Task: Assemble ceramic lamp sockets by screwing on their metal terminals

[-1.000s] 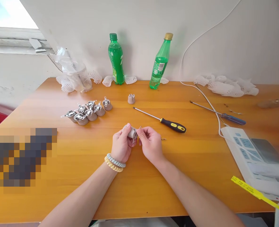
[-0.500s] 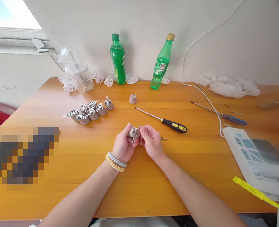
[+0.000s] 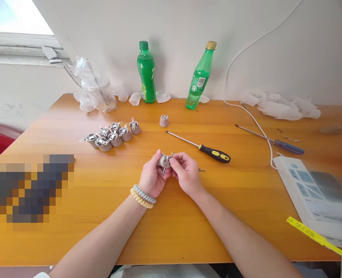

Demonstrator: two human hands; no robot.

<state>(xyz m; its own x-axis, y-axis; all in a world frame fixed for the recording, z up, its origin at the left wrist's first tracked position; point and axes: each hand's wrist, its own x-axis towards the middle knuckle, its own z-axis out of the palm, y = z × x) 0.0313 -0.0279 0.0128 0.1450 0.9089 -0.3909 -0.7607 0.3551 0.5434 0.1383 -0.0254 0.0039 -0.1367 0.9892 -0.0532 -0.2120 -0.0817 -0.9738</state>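
Observation:
My left hand (image 3: 152, 175), with two coiled bands at its wrist, grips a beige ceramic lamp socket (image 3: 162, 160) by its side above the table. A slotted metal bracket (image 3: 165, 168) lies across the socket's end face. The thumb and fingers of my right hand (image 3: 185, 172) are pinched on that bracket; whether a small screw is between them is hidden. Just right of my right hand lies a small metal piece (image 3: 202, 169). Beyond it rests a black and yellow screwdriver (image 3: 214, 153). One socket without a bracket (image 3: 164, 121) stands farther back.
Several sockets with brackets (image 3: 115, 138) stand grouped at left. Two green bottles (image 3: 146, 79) are by the wall, amid white foam nets. A blue-handled screwdriver (image 3: 288, 146), a white cable and a power strip (image 3: 292, 189) occupy the right. A dark, partly pixelated object lies left.
My right thumb has moved inward over the middle of the bracket, covering more of it. The socket stays in my left hand. The whole view has shifted slightly.

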